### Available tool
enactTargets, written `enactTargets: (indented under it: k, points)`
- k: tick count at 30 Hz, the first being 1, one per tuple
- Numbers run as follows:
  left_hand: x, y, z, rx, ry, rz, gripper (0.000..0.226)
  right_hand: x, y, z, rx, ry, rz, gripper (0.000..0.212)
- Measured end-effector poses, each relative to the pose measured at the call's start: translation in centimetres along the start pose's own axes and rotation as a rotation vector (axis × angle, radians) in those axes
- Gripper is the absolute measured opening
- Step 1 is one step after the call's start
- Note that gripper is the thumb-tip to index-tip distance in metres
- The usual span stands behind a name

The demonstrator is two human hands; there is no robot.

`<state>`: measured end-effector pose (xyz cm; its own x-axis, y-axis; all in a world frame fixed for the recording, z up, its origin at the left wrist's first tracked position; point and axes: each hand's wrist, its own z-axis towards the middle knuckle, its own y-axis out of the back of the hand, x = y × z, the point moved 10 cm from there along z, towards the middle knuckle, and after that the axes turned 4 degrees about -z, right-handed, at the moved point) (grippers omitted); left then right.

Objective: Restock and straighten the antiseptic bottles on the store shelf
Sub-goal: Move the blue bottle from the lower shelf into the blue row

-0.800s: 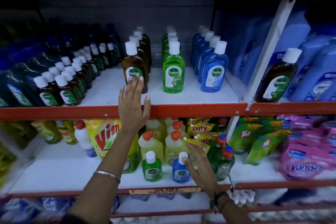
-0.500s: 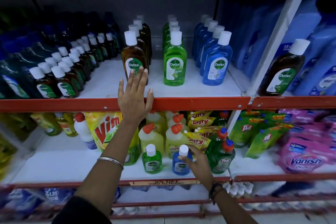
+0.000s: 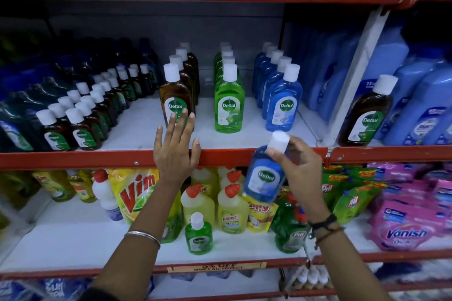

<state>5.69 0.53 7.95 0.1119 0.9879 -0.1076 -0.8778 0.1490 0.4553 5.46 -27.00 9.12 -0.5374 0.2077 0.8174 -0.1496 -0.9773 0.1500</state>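
Observation:
My right hand [image 3: 299, 168] grips a small blue Dettol bottle [image 3: 264, 178] by its neck and white cap, lifted in front of the red shelf edge [image 3: 97, 159]. My left hand [image 3: 175, 151] lies flat and open on that edge, fingertips touching the front brown Dettol bottle [image 3: 175, 102]. On the upper shelf stand three rows: brown, green [image 3: 228, 102] and blue [image 3: 283, 102] Dettol bottles. A small green Dettol bottle [image 3: 198, 234] stands alone on the lower shelf. Small brown bottles [image 3: 80, 124] fill the upper shelf's left.
A white upright divider [image 3: 354, 76] closes the bay on the right, with a brown Dettol bottle [image 3: 367, 115] and big blue bottles beyond it. The lower shelf holds a Vim pouch [image 3: 137, 190], Harpic bottles [image 3: 230, 210], green Pril bottles [image 3: 291, 230] and pink Vanish packs [image 3: 403, 227].
My right hand closed on the small blue bottle on the lower shelf and lifted it up to the upper shelf's edge. My left hand stayed on the edge.

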Motion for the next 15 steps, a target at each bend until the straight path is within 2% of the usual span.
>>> enactTargets:
  k: [4, 7, 15]
  points:
    - [0.0, -0.1, 0.1, 0.011, 0.002, 0.0, 0.053, 3.9, 2.7, 4.9, -0.151, 0.08, 0.127, 0.027]
    - [0.1, -0.2, 0.1, 0.018, 0.009, -0.004, 0.053, 4.8, 4.4, 7.8, -0.259, 0.107, 0.156, 0.029]
    - [0.0, -0.1, 0.2, 0.001, 0.0, -0.009, 0.053, 1.2, 4.1, 12.0, -0.253, 0.056, -0.003, 0.04]
